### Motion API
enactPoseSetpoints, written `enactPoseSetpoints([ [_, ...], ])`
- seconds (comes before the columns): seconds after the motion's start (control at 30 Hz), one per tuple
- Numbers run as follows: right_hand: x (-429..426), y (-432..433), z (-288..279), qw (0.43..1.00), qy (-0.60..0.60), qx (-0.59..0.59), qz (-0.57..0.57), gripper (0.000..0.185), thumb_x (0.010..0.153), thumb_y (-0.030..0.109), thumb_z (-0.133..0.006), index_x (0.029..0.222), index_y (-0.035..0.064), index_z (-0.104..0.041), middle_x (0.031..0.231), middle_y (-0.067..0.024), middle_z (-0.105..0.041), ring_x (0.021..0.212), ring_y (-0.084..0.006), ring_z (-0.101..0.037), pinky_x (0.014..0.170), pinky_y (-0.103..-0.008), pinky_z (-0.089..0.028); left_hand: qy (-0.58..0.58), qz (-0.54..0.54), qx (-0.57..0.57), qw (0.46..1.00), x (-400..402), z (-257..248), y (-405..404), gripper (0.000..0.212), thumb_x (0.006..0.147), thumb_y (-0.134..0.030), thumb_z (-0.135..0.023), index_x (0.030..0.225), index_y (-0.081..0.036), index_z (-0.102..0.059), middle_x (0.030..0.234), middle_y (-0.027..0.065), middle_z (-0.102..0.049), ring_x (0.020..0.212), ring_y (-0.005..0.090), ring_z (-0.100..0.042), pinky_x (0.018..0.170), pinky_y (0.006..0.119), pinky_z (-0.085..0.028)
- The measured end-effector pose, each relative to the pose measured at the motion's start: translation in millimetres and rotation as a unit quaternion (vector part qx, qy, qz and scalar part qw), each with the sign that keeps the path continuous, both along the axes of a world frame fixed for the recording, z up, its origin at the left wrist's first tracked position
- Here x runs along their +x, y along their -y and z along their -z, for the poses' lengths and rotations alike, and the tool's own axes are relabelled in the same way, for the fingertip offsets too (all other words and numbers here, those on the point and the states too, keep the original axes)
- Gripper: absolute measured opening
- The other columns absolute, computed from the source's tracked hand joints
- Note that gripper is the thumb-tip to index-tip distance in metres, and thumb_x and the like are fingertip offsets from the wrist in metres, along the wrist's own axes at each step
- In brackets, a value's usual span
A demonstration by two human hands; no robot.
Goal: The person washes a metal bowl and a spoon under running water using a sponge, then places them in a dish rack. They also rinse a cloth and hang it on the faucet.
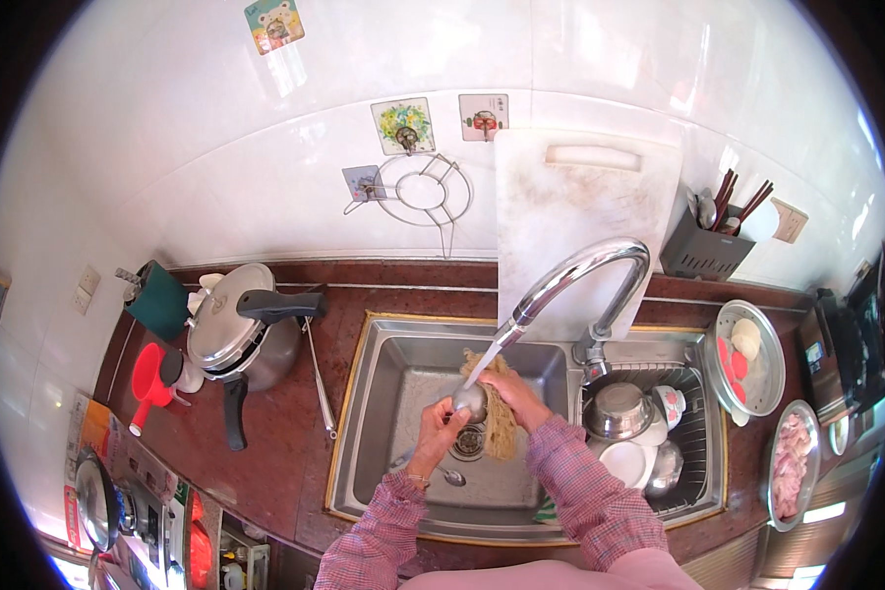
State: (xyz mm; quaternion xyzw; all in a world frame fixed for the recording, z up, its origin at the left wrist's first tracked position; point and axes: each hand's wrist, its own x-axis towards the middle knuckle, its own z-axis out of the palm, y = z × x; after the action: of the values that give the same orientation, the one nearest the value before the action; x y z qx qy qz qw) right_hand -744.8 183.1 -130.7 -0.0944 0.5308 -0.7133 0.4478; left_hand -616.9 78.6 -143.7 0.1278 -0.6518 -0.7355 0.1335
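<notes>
Water runs from the chrome gooseneck faucet (582, 276) onto a small rounded metal utensil (470, 402), perhaps a ladle or spoon bowl, over the steel sink (405, 369). My left hand (439, 431) pinches its near edge with the fingertips. A tan fibrous scrubbing cloth (499, 428) is gripped in my right hand (512, 398), close against the utensil's right side; part of it hangs down over the basin. Below my left wrist a metal spoon (453, 477) lies on the sink floor, its handle partly hidden by that hand. The drain (468, 442) shows between my hands.
Right of the basin, a wire rack (697, 472) holds bowls. Beyond it stand a steamer tray (767, 398) with round pieces and a metal bowl of raw meat (789, 472). A pressure cooker (273, 361) and red dipper (147, 376) sit left. A white cutting board (571, 221) leans behind.
</notes>
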Motion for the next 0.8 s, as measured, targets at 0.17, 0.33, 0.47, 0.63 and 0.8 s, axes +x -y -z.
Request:
enactPoseSetpoints([
  [0.17, 27, -1, 22, 0.962, 0.188, -0.180, 0.081, 0.029, 0.081, 0.019, -0.054, 0.106, 0.0043, -0.050, 0.097, -0.0087, -0.056, 0.081, -0.0190, -0.058, 0.071, -0.0334, -0.049, 0.031, -0.100, 0.254, 0.962, -6, 6, -4, 0.024, 0.084, -0.030, -0.051, 0.071, -0.010, -0.050, 0.060, -0.0042, -0.046, 0.051, 0.0057, -0.040, 0.045, 0.019, -0.029],
  [0.33, 53, -1, 30, 0.988, 0.033, -0.143, 0.051, 0.029, 0.078, 0.010, -0.058, 0.105, 0.0020, -0.049, 0.096, -0.0072, -0.056, 0.082, -0.0177, -0.057, 0.072, -0.0304, -0.047, -0.014, -0.101, 0.347, 0.932, -18, 13, 5, 0.025, 0.086, -0.033, -0.046, 0.077, -0.010, -0.052, 0.065, -0.0011, -0.052, 0.056, 0.0095, -0.046, 0.048, 0.023, -0.034],
  [0.47, 47, -5, 38, 0.958, -0.285, 0.010, 0.020, 0.037, 0.073, 0.002, -0.062, 0.107, 0.0005, -0.048, 0.093, -0.0043, -0.057, 0.082, -0.0123, -0.054, 0.072, -0.0255, -0.045, 0.006, -0.129, 0.360, 0.924, -28, 3, -7, 0.027, 0.087, -0.032, -0.043, 0.084, -0.007, -0.054, 0.072, 0.0006, -0.054, 0.056, 0.0096, -0.048, 0.044, 0.022, -0.034],
  [0.63, 58, -1, -9, 0.958, -0.193, -0.102, 0.185, 0.050, 0.072, 0.002, -0.062, 0.118, 0.0029, -0.043, 0.096, -0.0037, -0.055, 0.087, -0.0136, -0.052, 0.077, -0.0249, -0.042, 0.061, -0.121, 0.379, 0.915, -25, -6, -2, 0.032, 0.088, -0.036, -0.040, 0.070, -0.011, -0.048, 0.058, -0.0027, -0.044, 0.047, 0.0089, -0.039, 0.042, 0.022, -0.029],
  [0.8, 36, -11, -3, 0.970, -0.091, -0.159, 0.158, 0.047, 0.071, -0.004, -0.061, 0.116, 0.0022, -0.046, 0.096, -0.0018, -0.056, 0.087, -0.0113, -0.052, 0.079, -0.0242, -0.041, 0.077, 0.018, 0.417, 0.905, -28, 9, 4, 0.043, 0.088, -0.046, -0.033, 0.060, -0.014, -0.038, 0.049, -0.0052, -0.028, 0.040, 0.0082, -0.026, 0.037, 0.022, -0.023],
])
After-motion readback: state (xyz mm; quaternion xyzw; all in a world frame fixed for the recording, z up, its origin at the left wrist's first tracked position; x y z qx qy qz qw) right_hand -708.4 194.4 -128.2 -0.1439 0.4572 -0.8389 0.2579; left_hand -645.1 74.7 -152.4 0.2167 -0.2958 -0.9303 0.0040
